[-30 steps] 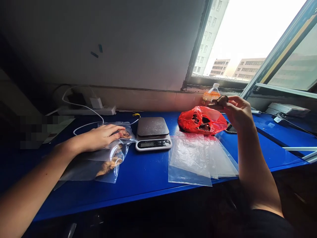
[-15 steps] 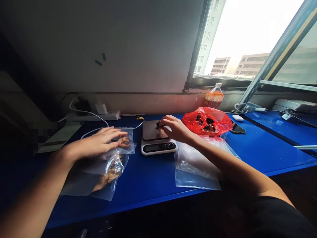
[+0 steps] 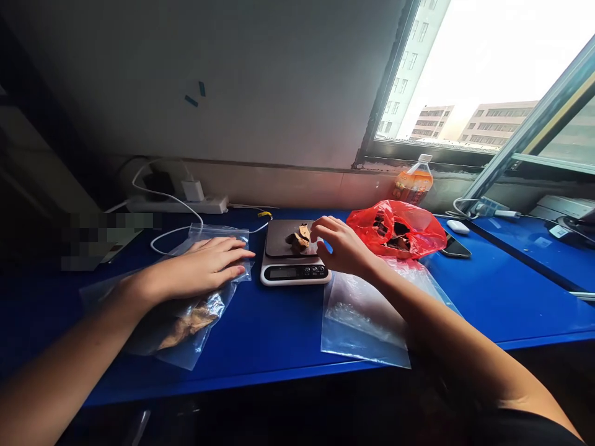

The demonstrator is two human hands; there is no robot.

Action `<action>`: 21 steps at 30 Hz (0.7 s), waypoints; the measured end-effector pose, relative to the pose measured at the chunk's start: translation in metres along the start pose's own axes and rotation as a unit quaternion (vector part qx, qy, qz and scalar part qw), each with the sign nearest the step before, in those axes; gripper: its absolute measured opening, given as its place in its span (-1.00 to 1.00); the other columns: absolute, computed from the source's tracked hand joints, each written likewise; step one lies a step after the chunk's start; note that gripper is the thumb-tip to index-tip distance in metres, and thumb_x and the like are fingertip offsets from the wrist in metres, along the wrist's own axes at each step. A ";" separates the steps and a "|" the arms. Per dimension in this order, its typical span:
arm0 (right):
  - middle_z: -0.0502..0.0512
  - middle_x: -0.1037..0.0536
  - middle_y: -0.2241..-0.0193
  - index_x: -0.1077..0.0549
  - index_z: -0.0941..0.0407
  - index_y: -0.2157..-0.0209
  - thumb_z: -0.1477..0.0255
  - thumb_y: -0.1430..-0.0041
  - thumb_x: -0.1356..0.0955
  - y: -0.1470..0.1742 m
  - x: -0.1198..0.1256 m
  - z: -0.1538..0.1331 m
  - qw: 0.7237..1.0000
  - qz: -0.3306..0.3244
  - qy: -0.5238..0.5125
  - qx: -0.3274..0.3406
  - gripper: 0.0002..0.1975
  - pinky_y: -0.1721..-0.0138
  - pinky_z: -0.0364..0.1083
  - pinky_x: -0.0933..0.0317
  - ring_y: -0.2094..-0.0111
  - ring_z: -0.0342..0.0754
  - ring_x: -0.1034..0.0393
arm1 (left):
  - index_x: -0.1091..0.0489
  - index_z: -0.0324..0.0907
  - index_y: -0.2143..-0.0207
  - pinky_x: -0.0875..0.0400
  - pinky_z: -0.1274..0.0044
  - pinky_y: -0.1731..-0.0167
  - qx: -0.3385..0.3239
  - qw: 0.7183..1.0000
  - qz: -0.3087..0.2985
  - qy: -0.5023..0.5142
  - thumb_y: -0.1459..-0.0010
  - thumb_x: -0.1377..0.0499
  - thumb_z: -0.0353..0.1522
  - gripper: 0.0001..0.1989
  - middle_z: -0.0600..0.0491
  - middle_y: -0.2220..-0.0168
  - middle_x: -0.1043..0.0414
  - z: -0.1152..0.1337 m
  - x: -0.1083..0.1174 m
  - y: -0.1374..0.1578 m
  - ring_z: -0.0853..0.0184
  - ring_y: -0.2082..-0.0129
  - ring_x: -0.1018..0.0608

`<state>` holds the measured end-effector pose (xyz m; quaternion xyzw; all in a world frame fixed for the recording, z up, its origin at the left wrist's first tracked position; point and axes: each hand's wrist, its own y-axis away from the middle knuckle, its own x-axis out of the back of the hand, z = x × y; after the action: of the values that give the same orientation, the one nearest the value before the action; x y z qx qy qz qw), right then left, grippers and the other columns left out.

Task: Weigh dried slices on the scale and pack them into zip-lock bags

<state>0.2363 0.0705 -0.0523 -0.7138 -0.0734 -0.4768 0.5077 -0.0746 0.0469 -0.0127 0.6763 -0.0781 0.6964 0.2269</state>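
Several dried brown pieces (image 3: 300, 239) lie on the dark plate of a white digital kitchen scale (image 3: 295, 272). Just right of them is my right hand (image 3: 341, 244), its fingers curved and apart, with nothing seen between them. My left hand (image 3: 211, 267) rests flat, fingers stretched out, over clear zip bags (image 3: 186, 353). Tan dried pieces (image 3: 188, 325) show inside the nearer bag; my left hand hides part of the bags. A red plastic bag (image 3: 425, 232), open at the top, holds dark dried pieces behind my right wrist.
Flat clear bags (image 3: 365, 316) lie under my right forearm. An orange drink bottle (image 3: 413, 181), a phone (image 3: 455, 246) and a white earbud case (image 3: 458, 227) are at the back right. A power strip (image 3: 211, 205) with a white cable (image 3: 179, 196) runs along the wall.
My right hand has let go of the dried pieces, which now lie on the scale, and has drawn slightly right. My left hand has moved over the bag piece that showed before.
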 end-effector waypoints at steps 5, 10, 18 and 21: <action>0.16 -0.50 0.29 -0.35 0.08 0.36 0.62 -0.12 -0.26 0.000 0.007 -0.001 1.000 0.002 0.014 0.018 -0.85 0.22 -0.01 -0.24 0.29 0.01 -0.30 | -0.32 -0.02 -0.31 0.02 0.10 -0.38 -0.007 1.000 0.010 -0.002 -0.28 0.11 0.03 -0.33 -0.05 -0.43 -0.14 -0.001 -0.002 -0.002 -0.02 -0.43 -0.14; 0.16 -0.49 0.30 -0.38 0.07 0.33 0.50 -0.19 -0.32 -0.001 0.015 -0.001 1.000 0.000 0.010 0.002 -0.96 0.22 0.01 -0.25 0.26 0.04 -0.33 | -0.29 -0.07 -0.34 0.01 0.12 -0.38 -0.010 1.000 0.001 -0.021 -0.28 0.13 -0.01 -0.31 -0.07 -0.42 -0.16 0.002 -0.001 -0.002 0.00 -0.43 -0.13; 0.25 -0.51 0.12 -0.50 0.09 0.28 0.40 -0.28 -0.34 0.001 0.006 -0.014 1.000 0.000 -0.002 0.015 -0.91 0.09 0.09 -0.33 0.11 0.11 -0.38 | -0.33 -0.01 -0.30 -0.03 0.16 -0.37 -0.028 0.999 0.015 -0.032 -0.29 0.12 -0.01 -0.35 -0.02 -0.39 -0.21 0.002 -0.002 -0.001 0.00 -0.40 -0.18; 0.29 -0.49 0.05 -0.55 0.08 0.24 0.37 -0.28 -0.35 0.002 0.006 -0.019 1.000 -0.005 -0.004 0.031 -0.87 0.02 0.15 -0.32 0.03 0.15 -0.37 | -0.34 0.00 -0.30 -0.03 0.13 -0.37 -0.030 0.999 0.016 -0.022 -0.29 0.11 -0.01 -0.36 -0.01 -0.39 -0.21 0.001 -0.003 0.000 -0.02 -0.40 -0.18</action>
<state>0.2293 0.0526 -0.0485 -0.6995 -0.0935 -0.4739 0.5267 -0.0735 0.0462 -0.0159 0.6828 -0.1142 0.6826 0.2340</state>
